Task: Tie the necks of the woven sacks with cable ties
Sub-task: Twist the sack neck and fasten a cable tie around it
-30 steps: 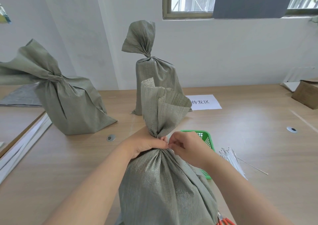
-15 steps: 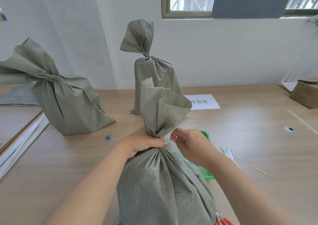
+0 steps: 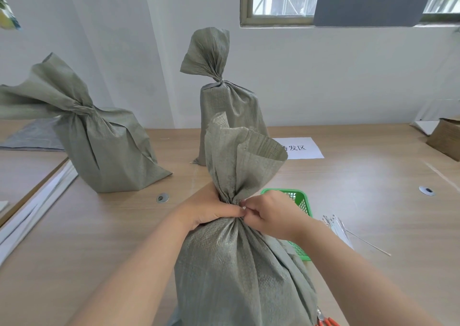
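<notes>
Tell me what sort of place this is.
Probably a packing or dispatch workbench: tied woven sacks stand on a wooden table, loose cable ties lie ready, and a printed paper sign marks an area.

Room, interior, daylit. Walls (image 3: 348, 76): plain white, meeting at a corner left of centre. Window (image 3: 281, 0): olive-coloured frame, set high in the far wall, with metal bars showing beyond the glass; a dark grey panel (image 3: 368, 0) covered its middle part. Table (image 3: 361, 201): light wood-grain top, running to the far wall, with two round metal fittings (image 3: 162, 197) set into it. A second wooden surface (image 3: 22, 171) adjoined at left, with a pale strip (image 3: 37, 206) along the seam between them. Light was soft and even, without hard shadows.
</notes>
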A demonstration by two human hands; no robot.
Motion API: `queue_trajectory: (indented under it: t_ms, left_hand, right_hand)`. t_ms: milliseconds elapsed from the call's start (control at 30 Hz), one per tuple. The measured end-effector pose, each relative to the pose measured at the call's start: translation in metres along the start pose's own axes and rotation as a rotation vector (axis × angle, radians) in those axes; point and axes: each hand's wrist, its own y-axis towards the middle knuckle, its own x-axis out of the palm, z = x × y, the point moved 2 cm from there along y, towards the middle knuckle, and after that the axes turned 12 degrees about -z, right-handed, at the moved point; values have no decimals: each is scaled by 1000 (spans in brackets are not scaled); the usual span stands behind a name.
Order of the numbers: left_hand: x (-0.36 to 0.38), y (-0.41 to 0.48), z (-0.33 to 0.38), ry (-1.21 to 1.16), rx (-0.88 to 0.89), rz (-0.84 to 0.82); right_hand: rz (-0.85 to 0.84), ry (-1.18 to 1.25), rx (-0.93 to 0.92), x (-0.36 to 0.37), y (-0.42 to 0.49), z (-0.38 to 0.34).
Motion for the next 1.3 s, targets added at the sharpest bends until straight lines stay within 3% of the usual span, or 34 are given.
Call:
queue_trajectory:
  t_ms: [300,533,667,933,1167,1300]
  left_hand:
    - [-5,-1,0,149,-41,-59]
    - [-5,-1,-1,62,-49,-15]
    - [-4,-2,-4,28,-35,22]
    - [1,-1,-1,167,19,-8]
    - [1,-2,-5,135,-10,-23]
    - [-2,-3,-7,131,-51,18]
  right_hand:
    - [32,90,15,1,-4,12]
    - [-77,-135,25,3,4,15]
    - [-56,-220,40,2,4,2]
    - [42,-17,-95,0,4,-2]
    - [145,84,-50,4,-3,7]
    - [123,186,4,6,-3,5]
